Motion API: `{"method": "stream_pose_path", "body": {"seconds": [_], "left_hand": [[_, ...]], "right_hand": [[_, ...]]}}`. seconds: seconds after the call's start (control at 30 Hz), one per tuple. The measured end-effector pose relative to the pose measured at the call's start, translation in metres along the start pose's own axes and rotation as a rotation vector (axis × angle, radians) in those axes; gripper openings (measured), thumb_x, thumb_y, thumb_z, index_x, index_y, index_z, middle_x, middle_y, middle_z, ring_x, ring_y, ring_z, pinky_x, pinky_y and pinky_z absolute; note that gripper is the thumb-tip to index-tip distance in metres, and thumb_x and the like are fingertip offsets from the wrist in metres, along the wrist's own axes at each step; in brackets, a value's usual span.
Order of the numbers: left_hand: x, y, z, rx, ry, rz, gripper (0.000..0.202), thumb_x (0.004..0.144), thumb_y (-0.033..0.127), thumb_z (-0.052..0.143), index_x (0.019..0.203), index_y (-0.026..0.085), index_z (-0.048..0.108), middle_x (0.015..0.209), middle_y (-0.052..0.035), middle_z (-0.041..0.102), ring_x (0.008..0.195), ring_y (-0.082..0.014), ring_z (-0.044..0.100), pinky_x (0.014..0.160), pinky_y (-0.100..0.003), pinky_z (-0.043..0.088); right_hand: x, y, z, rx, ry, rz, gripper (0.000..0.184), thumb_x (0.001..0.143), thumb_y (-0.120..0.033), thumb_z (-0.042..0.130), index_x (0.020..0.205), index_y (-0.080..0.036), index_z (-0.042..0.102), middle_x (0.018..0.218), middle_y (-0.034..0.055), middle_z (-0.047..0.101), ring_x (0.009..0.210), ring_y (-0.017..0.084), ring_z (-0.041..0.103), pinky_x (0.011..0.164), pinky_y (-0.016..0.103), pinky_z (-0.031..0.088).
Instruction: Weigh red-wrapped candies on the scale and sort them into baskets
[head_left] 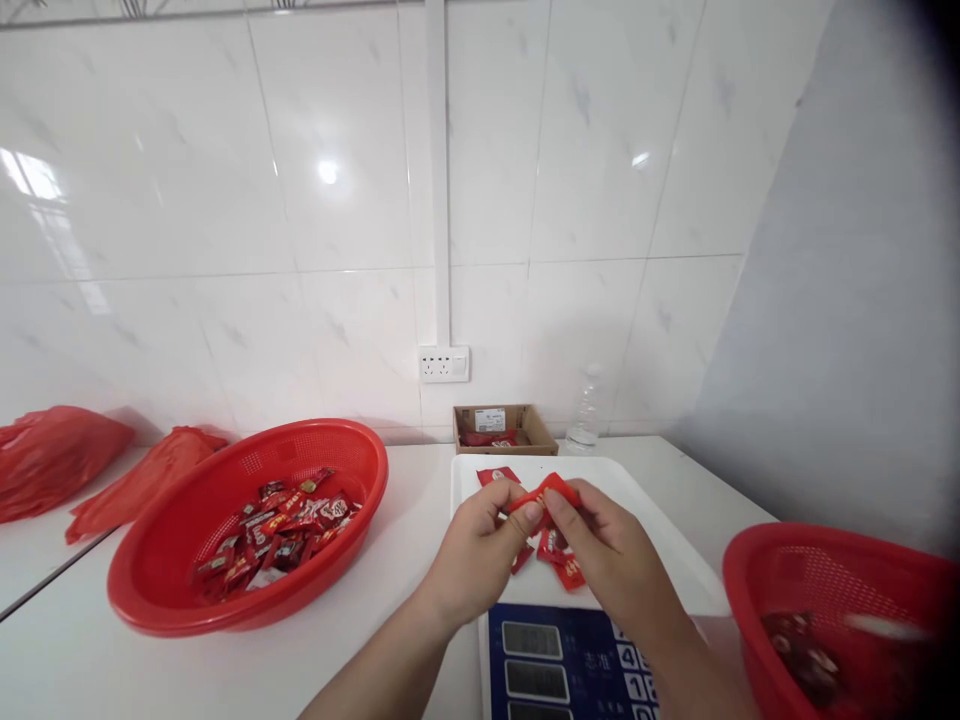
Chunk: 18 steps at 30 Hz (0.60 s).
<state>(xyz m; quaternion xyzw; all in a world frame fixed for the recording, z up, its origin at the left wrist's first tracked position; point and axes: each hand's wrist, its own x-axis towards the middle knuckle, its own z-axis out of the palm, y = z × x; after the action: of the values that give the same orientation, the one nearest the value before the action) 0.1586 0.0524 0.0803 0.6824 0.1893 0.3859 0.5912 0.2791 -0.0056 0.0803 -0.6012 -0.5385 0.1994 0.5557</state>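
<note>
Over the white pan of a digital scale [660, 540], my left hand [480, 550] and my right hand [611, 545] are close together. Both are closed, with thumbs and fingers pinching a small red packet [556, 487] between them. Its printing is partly covered by my fingers. Below it on the pan lie a few more red packets [564, 570], and one packet [496, 476] rests behind my left fingers. The scale's blue panel [592, 668] with its displays and number keys faces me, partly hidden by my right forearm.
On the left stands a red plastic basket [360, 440] holding many small packets [262, 535]. Red plastic bags [60, 455] lie beyond it. A cardboard box [540, 437] and a clear bottle [585, 410] stand by the tiled wall. Another red basket [750, 590] is at the right.
</note>
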Motion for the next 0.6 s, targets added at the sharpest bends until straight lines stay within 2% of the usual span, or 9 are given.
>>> {"method": "stream_pose_path", "body": {"seconds": [0.07, 0.13, 0.2, 0.27, 0.33, 0.43, 0.5, 0.6], "left_hand": [[0.002, -0.002, -0.002, 0.055, -0.003, -0.016, 0.030, 0.082, 0.043, 0.051, 0.069, 0.016, 0.045, 0.063, 0.0024, 0.047, 0.055, -0.0086, 0.042, 0.055, -0.022, 0.036], [0.004, -0.005, -0.005, 0.157, 0.011, -0.010, 0.024, 0.083, 0.039, 0.050, 0.075, 0.016, 0.049, 0.069, 0.0002, 0.052, 0.060, -0.0107, 0.048, 0.057, -0.023, 0.039], [0.004, -0.007, -0.009, 0.350, 0.066, 0.034, 0.017, 0.083, 0.033, 0.048, 0.088, 0.018, 0.054, 0.085, -0.0037, 0.058, 0.075, -0.0155, 0.054, 0.066, -0.027, 0.043], [0.005, -0.009, -0.016, 0.590, 0.082, 0.088, 0.023, 0.082, 0.030, 0.050, 0.103, 0.021, 0.054, 0.105, -0.0062, 0.058, 0.095, -0.0207, 0.053, 0.079, -0.033, 0.043], [0.005, -0.011, -0.022, 0.790, 0.007, 0.109, 0.034, 0.078, 0.030, 0.056, 0.112, 0.024, 0.052, 0.119, -0.0067, 0.054, 0.108, -0.0244, 0.047, 0.087, -0.037, 0.040], [0.007, -0.017, -0.028, 1.003, -0.136, 0.064, 0.041, 0.073, 0.030, 0.062, 0.113, 0.023, 0.054, 0.120, -0.0082, 0.054, 0.112, -0.0278, 0.046, 0.089, -0.040, 0.039], [0.009, -0.022, -0.030, 1.095, -0.175, 0.000, 0.040, 0.073, 0.026, 0.060, 0.112, 0.021, 0.055, 0.116, -0.0093, 0.056, 0.109, -0.0288, 0.048, 0.087, -0.040, 0.041], [0.012, -0.031, -0.030, 1.133, -0.180, -0.063, 0.038, 0.073, 0.017, 0.054, 0.112, 0.019, 0.055, 0.112, -0.0099, 0.057, 0.102, -0.0280, 0.053, 0.083, -0.039, 0.043]], "right_hand": [[0.001, 0.000, -0.002, -0.003, -0.011, 0.008, 0.032, 0.081, -0.049, 0.045, 0.078, -0.020, 0.056, 0.059, -0.0027, 0.056, 0.052, 0.012, 0.050, 0.048, 0.023, 0.042], [0.003, 0.001, -0.006, -0.062, 0.017, 0.018, 0.031, 0.082, -0.048, 0.044, 0.076, -0.020, 0.056, 0.057, -0.0030, 0.056, 0.051, 0.012, 0.050, 0.049, 0.024, 0.042], [0.006, 0.003, -0.012, -0.191, 0.092, 0.030, 0.030, 0.082, -0.048, 0.044, 0.075, -0.021, 0.057, 0.057, -0.0033, 0.058, 0.052, 0.013, 0.052, 0.052, 0.024, 0.042], [0.010, 0.008, -0.020, -0.377, 0.159, 0.049, 0.028, 0.082, -0.046, 0.044, 0.075, -0.022, 0.058, 0.061, -0.0025, 0.061, 0.055, 0.014, 0.054, 0.054, 0.026, 0.041], [0.014, 0.015, -0.029, -0.570, 0.152, 0.098, 0.029, 0.082, -0.046, 0.043, 0.072, -0.023, 0.058, 0.063, -0.0016, 0.063, 0.057, 0.017, 0.055, 0.054, 0.028, 0.039], [0.019, 0.026, -0.039, -0.775, 0.015, 0.195, 0.033, 0.084, -0.045, 0.038, 0.066, -0.024, 0.056, 0.062, 0.0001, 0.063, 0.061, 0.020, 0.057, 0.053, 0.029, 0.037], [0.021, 0.035, -0.041, -0.838, -0.031, 0.232, 0.030, 0.084, -0.042, 0.038, 0.074, -0.024, 0.060, 0.076, 0.0027, 0.067, 0.071, 0.022, 0.060, 0.056, 0.031, 0.040], [0.025, 0.051, -0.035, -0.861, -0.006, 0.191, 0.036, 0.085, -0.039, 0.038, 0.108, -0.022, 0.059, 0.114, 0.0084, 0.061, 0.099, 0.027, 0.057, 0.072, 0.037, 0.044]]}}
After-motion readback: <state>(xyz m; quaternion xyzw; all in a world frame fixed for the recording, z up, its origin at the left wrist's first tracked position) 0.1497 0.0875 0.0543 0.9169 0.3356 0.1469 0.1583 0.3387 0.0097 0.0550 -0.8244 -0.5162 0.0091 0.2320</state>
